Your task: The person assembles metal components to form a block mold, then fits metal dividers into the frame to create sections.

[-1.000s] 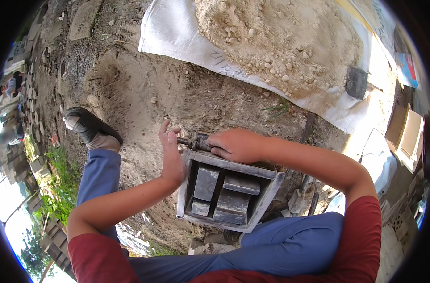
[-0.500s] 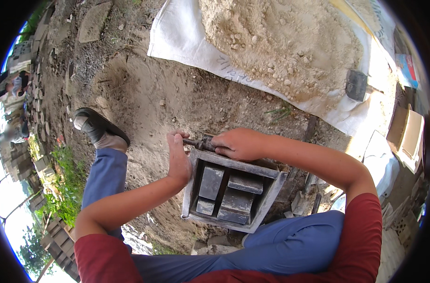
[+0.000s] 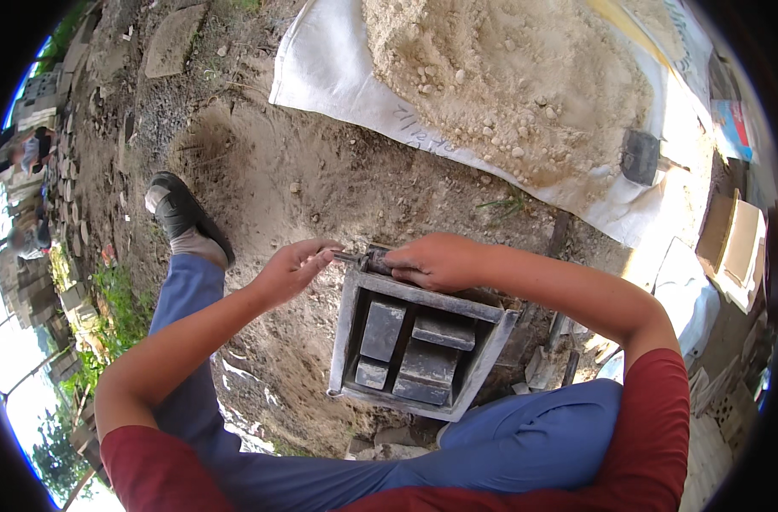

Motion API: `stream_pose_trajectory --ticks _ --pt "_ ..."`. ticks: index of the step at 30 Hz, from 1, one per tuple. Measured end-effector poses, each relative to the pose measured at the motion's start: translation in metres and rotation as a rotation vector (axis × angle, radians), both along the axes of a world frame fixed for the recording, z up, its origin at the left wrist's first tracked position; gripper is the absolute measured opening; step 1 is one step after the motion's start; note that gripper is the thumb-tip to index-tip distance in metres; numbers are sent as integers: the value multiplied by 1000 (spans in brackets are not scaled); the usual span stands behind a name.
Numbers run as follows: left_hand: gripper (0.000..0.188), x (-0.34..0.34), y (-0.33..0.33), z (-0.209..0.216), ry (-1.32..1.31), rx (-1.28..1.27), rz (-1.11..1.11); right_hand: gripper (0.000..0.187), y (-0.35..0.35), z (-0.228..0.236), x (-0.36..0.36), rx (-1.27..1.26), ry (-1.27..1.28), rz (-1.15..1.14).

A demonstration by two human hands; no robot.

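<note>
The open wooden box [image 3: 343,333] sits tilted in front of the person's bent right leg, its near right corner by the blue trousers [image 3: 534,435]. Dark blocks [image 3: 383,331] of several sizes lie inside it, split into two groups by a gap. Along its far side is a dark fitting [image 3: 377,260] with a thin rod [image 3: 348,257] sticking out to the left.

The right hand [image 3: 440,260] is clamped over the fitting, fingers curled around it, much as half a second ago. The left hand [image 3: 293,269] has changed most: earlier it stood upright against the box's left corner; now it has swung out to the left, clear of the box, with thumb and fingertips at the rod's tip — whether they pinch it, I cannot tell. The shoe [image 3: 184,213] on the outstretched left foot has shifted slightly right; the box stays where it was half a second ago.

Beyond, a white sheet [image 3: 320,72] bears a heap of pale powder [image 3: 508,77] and a dark block-like piece [image 3: 640,157]. Dark handwriting [image 3: 427,132] runs along the sheet's near edge, and blue print [image 3: 681,43] shows at its far right. Farther right is a blue-and-red package [image 3: 732,130] — its print too small to read — above a cardboard carton [image 3: 734,247].
</note>
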State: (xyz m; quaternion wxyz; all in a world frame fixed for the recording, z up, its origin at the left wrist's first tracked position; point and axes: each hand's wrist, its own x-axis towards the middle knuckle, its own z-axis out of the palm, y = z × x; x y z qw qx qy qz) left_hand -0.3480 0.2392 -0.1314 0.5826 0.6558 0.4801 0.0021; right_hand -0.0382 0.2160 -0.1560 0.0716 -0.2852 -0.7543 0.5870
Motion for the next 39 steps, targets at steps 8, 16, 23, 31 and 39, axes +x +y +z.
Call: stream_pose_trajectory --ticks 8,16,23,31,39 --pt "45 -7 14 -21 -26 -213 -34 21 -2 1 0 -11 -28 -8" --pt "49 -6 24 -24 -82 -434 -17 25 -3 -1 9 -47 -59 -37" --pt "51 8 18 -20 -17 -486 166 28 -10 -1 17 -79 -23 -134" --pt "52 5 29 -20 -23 -717 157 27 -9 3 30 -84 -129 -283" --pt "44 16 31 2 159 -527 29 31 -12 -2 23 -66 -45 -289"
